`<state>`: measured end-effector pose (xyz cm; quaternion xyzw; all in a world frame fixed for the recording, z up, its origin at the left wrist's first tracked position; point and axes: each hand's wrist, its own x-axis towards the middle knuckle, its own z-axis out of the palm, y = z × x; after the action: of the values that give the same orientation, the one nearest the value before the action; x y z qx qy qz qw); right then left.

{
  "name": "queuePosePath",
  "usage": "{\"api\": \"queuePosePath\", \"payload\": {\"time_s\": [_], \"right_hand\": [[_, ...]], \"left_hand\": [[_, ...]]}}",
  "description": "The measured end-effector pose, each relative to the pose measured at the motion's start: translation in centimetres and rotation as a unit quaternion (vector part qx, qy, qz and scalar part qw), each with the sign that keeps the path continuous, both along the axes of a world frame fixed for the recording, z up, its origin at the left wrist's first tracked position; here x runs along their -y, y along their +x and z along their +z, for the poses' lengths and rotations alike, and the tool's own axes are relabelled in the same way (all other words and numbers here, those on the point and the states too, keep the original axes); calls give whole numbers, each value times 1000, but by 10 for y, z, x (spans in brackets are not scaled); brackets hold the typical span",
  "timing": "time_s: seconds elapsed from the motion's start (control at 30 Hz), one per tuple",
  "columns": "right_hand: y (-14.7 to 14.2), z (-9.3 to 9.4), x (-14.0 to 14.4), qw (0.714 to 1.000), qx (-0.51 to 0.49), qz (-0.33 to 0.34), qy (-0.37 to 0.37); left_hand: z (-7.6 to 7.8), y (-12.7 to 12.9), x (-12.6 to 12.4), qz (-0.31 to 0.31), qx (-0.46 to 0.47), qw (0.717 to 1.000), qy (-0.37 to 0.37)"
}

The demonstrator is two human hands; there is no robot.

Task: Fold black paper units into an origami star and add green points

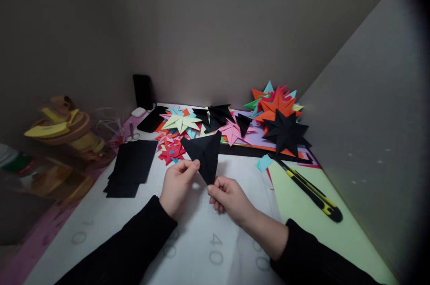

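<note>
**Black folded paper held w/ both hands**

Black paper piece (pixel 204 153) is pinched above the white mat (pixel 215 231): left hand (pixel 176 184) grips its left edge, right hand (pixel 228 193) its lower tip. Paper stars (pixel 278 114), black sheets (pixel 132 166) & a cutter (pixel 311 188) lie around. Risk: uneven pull may skew or tear the crease.

place: home craft corner | desk (pixel 201 240) wedged between bare walls | folded paper stars (pixel 278 114) piled at back | black paper sheets (pixel 131 166) | utility knife (pixel 312 193) | phone (pixel 152 119)
</note>
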<state>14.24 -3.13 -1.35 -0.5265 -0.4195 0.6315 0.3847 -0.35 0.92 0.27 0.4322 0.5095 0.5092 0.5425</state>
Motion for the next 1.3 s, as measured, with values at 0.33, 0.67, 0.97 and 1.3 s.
{"api": "queuePosePath", "payload": {"time_s": [0.33,0.67,0.97,1.3], "right_hand": [[6,-10,-4,999,-40,-12,34],[10,-6,-5,995,-27,-63,75],[9,-10,-6,995,-27,-63,76],[8,-6,-5,993,-38,-64,87]], "left_hand": [[-1,-8,-8,15,11,1000,-5],[-2,2,5,-147,5,988,-41],[-1,2,6,-168,21,985,-36],[-3,4,5,-127,26,990,-50]]}}
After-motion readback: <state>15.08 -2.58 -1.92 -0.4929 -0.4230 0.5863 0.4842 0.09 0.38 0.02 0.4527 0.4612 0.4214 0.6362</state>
